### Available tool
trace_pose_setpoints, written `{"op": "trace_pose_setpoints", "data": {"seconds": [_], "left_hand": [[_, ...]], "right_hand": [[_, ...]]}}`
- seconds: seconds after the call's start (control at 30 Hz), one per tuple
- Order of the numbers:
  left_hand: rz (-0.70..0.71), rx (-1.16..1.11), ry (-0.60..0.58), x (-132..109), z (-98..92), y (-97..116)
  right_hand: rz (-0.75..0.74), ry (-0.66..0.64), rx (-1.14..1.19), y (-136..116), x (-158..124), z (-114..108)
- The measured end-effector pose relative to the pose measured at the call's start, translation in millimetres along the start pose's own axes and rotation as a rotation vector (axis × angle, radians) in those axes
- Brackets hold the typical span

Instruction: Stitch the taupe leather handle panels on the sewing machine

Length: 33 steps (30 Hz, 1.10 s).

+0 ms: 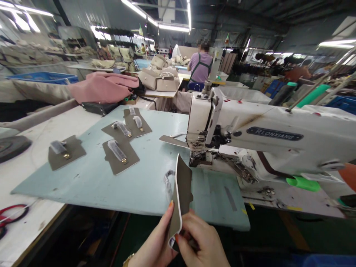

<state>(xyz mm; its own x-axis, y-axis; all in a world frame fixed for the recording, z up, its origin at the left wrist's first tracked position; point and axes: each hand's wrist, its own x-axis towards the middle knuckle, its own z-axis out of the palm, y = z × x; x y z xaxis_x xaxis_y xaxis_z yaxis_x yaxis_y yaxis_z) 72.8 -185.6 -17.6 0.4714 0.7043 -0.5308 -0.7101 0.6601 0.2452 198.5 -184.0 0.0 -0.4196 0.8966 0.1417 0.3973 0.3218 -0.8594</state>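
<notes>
Grey-brown and pale-edged, the panel (184, 181) stands on edge at the near side of the pale blue surface (91, 189), before the sewing machine (250, 118), probably turned this way to leave both faces within reach. The left hand (155, 241) is closed along its left side, thumb stretched up against that face; the right hand (205, 237) pinches the curled lower end between thumb and bent fingers, with little gap. On the panel's left side shows a plastic-wrapped strap (167, 181). Farther left, similar panels (132, 150) lie flat, some touching, with wrapped straps (114, 147) uppermost, perhaps to keep them from scuffing and easy to pick up. Another panel (172, 141) lies right beside the machine's head.
</notes>
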Motion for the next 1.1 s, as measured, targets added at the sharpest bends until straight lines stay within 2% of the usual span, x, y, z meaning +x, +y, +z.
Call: {"op": "trace_pose_setpoints", "data": {"seconds": [0.13,0.2,0.27,0.33,0.4,0.5,0.57,0.7,0.83,0.87,0.97,1.1], "left_hand": [[0.082,0.110,0.034,5,0.9,-2],[0.186,0.325,0.066,4,0.7,6],[0.394,0.657,0.139,-3,0.1,20],[0.630,0.922,0.235,-14,0.0,33],[0.721,0.960,0.248,-28,1.9,39],[0.617,0.852,0.165,-45,8.9,35],[0.587,0.881,0.143,-49,15.7,31],[0.550,1.144,0.031,-51,27.1,37],[0.446,1.479,-0.123,-57,20.4,59],[0.431,1.547,-0.112,-59,15.4,66],[0.418,1.609,0.028,-64,-1.3,83],[0.357,1.406,0.108,-66,-13.8,96]], "right_hand": [[0.119,0.260,-0.056,6,-6,22],[0.097,0.330,-0.004,9,-7,25],[0.046,0.345,0.064,10,-6,22],[-0.011,0.304,0.116,10,-5,16],[-0.063,0.224,0.171,6,-2,13],[-0.123,0.122,0.291,-2,5,9],[-0.120,0.064,0.343,-7,9,3],[-0.040,-0.099,0.271,-10,6,-24],[0.014,-0.235,0.030,-5,-12,-68],[0.060,-0.232,-0.023,-2,-19,-79],[0.250,-0.141,-0.093,11,-40,-102],[0.317,-0.072,-0.022,35,-66,-112]]}}
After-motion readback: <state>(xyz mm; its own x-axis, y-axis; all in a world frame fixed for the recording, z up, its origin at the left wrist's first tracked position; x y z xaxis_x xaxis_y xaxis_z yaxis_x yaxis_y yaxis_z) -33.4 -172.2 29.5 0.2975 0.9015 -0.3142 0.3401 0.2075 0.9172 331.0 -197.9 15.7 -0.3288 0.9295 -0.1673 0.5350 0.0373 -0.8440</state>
